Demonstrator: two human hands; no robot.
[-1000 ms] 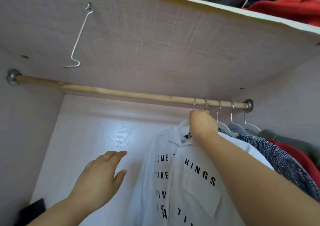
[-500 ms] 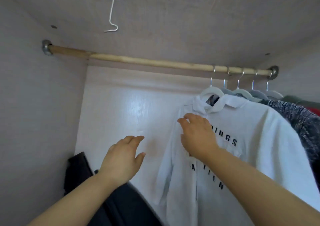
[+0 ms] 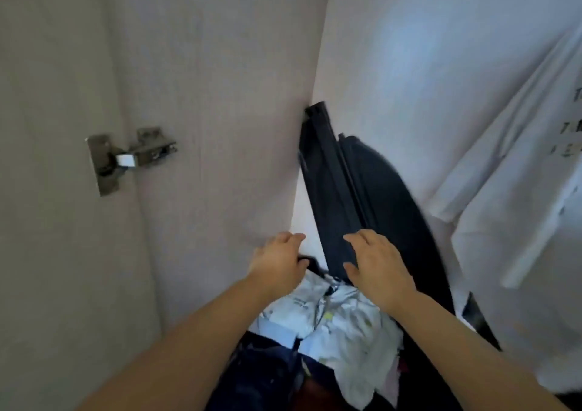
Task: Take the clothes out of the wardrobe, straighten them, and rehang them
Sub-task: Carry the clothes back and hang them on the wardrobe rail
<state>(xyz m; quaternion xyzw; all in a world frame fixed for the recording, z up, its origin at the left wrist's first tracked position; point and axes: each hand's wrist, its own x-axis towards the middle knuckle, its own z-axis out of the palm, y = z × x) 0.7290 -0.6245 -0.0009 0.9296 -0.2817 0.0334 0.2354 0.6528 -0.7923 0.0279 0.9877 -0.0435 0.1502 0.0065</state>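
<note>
Fingers (image 3: pixel 291 238) of the left hand (image 3: pixel 278 262) are loosely bent and close together with nothing in them. The tips sit right up by the wardrobe's side wall (image 3: pixel 220 95), and I honestly can't tell if they touch it. Fingers (image 3: pixel 360 238) of the right hand (image 3: pixel 378 265) are relaxed and a bit more spread, thumb poking out toward 9 o'clock, also holding nothing. They're over the lower part of a black flat board (image 3: pixel 343 190), but whether they rest on it or just hover is impossible to say from this angle.

Both bare forearms come in from the 6 o'clock edge, the hands near each other around the middle.

That board leans in the corner, running from 12 o'clock of the hands down to them. Its top end is tucked in where the side wall meets the back wall (image 3: pixel 425 64).

Right under the wrists, at 6 o'clock of the hands, there's a crumpled pale garment (image 3: pixel 343 328) in a heap. A dark blue garment (image 3: pixel 267 376) lies against it at 7 o'clock.

The white shirt (image 3: pixel 516 190) with black letters hangs way over at 3 o'clock, well apart from both hands, top cut off by the frame.

Metal hinge (image 3: pixel 126 158) is at 9 o'clock.
</note>
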